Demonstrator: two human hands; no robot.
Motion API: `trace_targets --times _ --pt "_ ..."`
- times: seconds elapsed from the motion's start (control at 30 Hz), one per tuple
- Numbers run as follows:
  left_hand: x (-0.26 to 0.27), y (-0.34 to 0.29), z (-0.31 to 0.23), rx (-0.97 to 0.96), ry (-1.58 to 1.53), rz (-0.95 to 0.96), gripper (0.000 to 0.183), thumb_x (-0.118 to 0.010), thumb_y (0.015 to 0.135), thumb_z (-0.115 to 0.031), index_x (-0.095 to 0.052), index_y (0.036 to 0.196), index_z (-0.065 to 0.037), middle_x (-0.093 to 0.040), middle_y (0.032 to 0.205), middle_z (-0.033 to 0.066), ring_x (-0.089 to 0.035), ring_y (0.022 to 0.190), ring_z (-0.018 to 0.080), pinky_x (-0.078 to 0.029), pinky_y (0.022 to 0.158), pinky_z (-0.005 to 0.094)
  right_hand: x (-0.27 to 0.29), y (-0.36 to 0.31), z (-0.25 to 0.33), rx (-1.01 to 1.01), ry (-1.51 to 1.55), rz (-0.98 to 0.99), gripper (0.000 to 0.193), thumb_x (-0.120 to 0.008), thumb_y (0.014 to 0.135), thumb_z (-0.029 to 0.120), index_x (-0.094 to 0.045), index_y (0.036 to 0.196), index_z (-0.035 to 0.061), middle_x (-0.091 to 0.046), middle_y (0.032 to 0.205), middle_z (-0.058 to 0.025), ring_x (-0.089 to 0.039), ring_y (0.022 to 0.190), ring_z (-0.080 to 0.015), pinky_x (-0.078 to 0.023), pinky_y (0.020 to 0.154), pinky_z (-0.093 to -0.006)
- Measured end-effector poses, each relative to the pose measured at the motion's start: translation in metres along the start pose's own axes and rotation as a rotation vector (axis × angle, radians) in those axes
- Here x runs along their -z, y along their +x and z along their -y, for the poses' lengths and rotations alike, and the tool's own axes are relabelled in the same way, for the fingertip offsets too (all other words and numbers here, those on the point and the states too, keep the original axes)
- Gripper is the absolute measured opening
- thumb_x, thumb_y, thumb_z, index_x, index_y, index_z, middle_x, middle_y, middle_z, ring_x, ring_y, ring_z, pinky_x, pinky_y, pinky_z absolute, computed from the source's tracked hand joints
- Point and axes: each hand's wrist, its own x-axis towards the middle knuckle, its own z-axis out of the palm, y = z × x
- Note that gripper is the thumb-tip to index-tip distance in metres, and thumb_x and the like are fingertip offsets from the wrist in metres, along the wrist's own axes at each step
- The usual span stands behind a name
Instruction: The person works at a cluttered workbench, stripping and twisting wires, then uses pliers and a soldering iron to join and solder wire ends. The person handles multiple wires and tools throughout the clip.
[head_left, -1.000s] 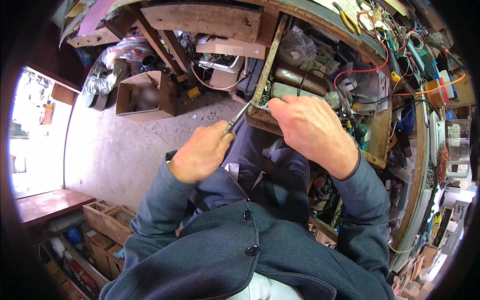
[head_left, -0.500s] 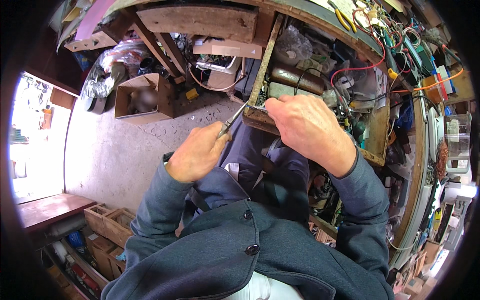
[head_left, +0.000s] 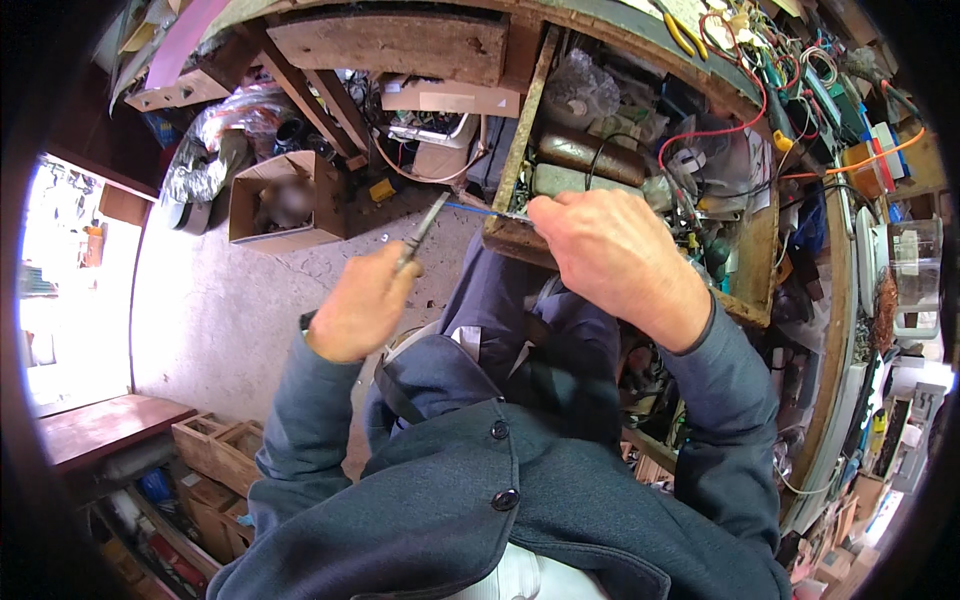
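Note:
My left hand [head_left: 358,305] is closed around a slim grey metal tool [head_left: 428,228]; blur hides whether it is a knife or pliers. Its tip meets the far end of a thin blue wire [head_left: 470,208]. That wire stretches to the corner of an open wooden drawer [head_left: 522,243], where my right hand [head_left: 615,250] pinches it with bent fingers. The fingertips are partly hidden, and a small pale piece shows beside them. In the drawer lie a brown cylinder [head_left: 592,153], a pale cylinder below it and plastic bags [head_left: 582,85].
A cluttered bench top holds yellow-handled pliers [head_left: 685,35] and coiled leads, with a red cable [head_left: 715,133] hanging over the drawer. An open cardboard box [head_left: 285,200] stands on the concrete floor at the left. Wooden trays [head_left: 215,450] sit at the lower left.
My left hand has moved left, away from the drawer corner, with the tool now more upright. A length of blue wire now shows between the tool and my right hand, which has barely moved.

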Motion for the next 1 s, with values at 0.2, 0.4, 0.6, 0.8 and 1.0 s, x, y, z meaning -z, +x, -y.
trace_targets --times 0.2,0.4,0.6,0.8,1.0 --pt "0.013 -0.007 -0.004 0.023 -0.013 -0.022 0.022 -0.055 0.105 -0.021 -0.063 0.099 -0.001 -0.056 0.07 0.0017 -0.053 0.061 0.0111 -0.045 0.056 0.0307 -0.004 -0.004 -0.004 -0.026 -0.012 -0.001 0.007 -0.059 0.083 0.003 -0.06 0.089 0.0007 -0.067 0.08 -0.019 -0.068 0.079 -0.0419 -0.054 0.068 -0.0523" --pt "0.005 0.002 -0.009 -0.061 0.021 -0.021 0.021 -0.057 0.104 -0.019 -0.059 0.095 0.0 -0.055 0.069 0.0081 -0.055 0.061 0.0186 -0.044 0.058 0.0367 -0.002 -0.012 0.003 -0.08 0.033 -0.125 0.009 -0.06 0.084 0.004 -0.058 0.093 0.0016 -0.065 0.084 -0.0185 -0.067 0.077 -0.0422 -0.054 0.067 -0.0515" --pt "-0.004 0.008 -0.015 -0.113 0.075 -0.002 0.021 -0.058 0.103 -0.018 -0.056 0.098 0.002 -0.058 0.077 0.0229 -0.056 0.07 0.0414 -0.044 0.065 0.0462 -0.002 -0.007 0.009 -0.069 0.005 -0.176 0.009 -0.061 0.086 0.006 -0.061 0.094 0.0021 -0.065 0.087 -0.0163 -0.068 0.078 -0.0415 -0.054 0.066 -0.0503" --pt "-0.004 0.011 -0.02 -0.15 0.072 0.023 0.022 -0.058 0.102 -0.017 -0.052 0.097 0.004 -0.057 0.086 0.0288 -0.052 0.08 0.0507 -0.043 0.069 0.0513 -0.017 0.0 -0.004 0.072 0.175 -0.239 0.006 -0.062 0.087 0.007 -0.061 0.091 0.0027 -0.067 0.084 -0.0171 -0.067 0.079 -0.0416 -0.053 0.067 -0.0524" --pt "-0.007 0.011 -0.017 -0.152 0.056 0.022 0.023 -0.058 0.102 -0.017 -0.051 0.096 0.004 -0.056 0.084 0.0282 -0.051 0.078 0.0495 -0.042 0.069 0.0515 -0.015 -0.003 -0.001 -0.019 0.111 -0.163 0.007 -0.063 0.087 0.01 -0.061 0.086 0.0031 -0.067 0.076 -0.0188 -0.067 0.078 -0.042 -0.052 0.066 -0.0531"
